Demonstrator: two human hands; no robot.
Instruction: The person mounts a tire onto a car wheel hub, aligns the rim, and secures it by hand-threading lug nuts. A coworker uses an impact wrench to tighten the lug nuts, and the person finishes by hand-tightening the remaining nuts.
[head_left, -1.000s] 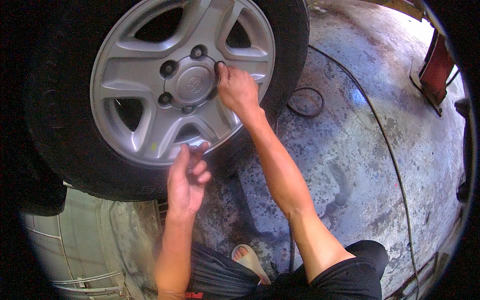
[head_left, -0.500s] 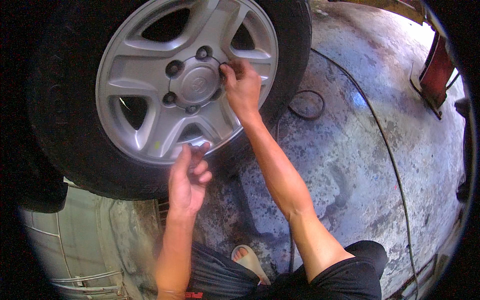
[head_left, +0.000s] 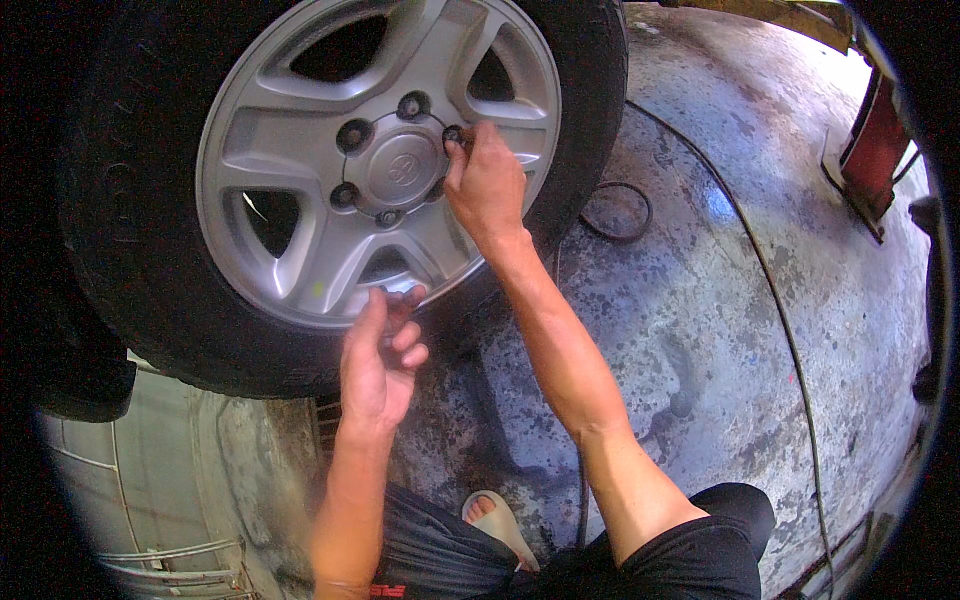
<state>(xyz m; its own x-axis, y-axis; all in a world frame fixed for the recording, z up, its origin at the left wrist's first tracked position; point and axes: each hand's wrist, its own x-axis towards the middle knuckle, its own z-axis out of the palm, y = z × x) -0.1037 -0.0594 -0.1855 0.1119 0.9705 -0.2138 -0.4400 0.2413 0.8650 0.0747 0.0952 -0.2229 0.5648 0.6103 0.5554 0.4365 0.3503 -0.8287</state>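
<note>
The silver alloy wheel [head_left: 370,160] is standing upright in its black tyre [head_left: 130,250] at the upper left, its five broad spokes fanning out from a round centre cap [head_left: 403,165] ringed by dark lug holes. The person's right hand [head_left: 487,185] is reaching up to the hub, its fingertips pinching a small dark lug nut [head_left: 453,134] at the hole just right of the cap. The left hand [head_left: 380,360] is hovering at the lower rim of the wheel, its fingers loosely curled with the tips touching the rim edge, and it is grasping nothing that I can make out. Compared with a second ago, the right hand is sitting a little higher against the hub and its fingers are turned more onto the nut, while the left hand is staying in about the same place under the spokes. A thin black cable [head_left: 770,290] is trailing across the stained concrete floor [head_left: 700,330], and a dark loop [head_left: 615,210] is lying just right of the tyre.
</note>
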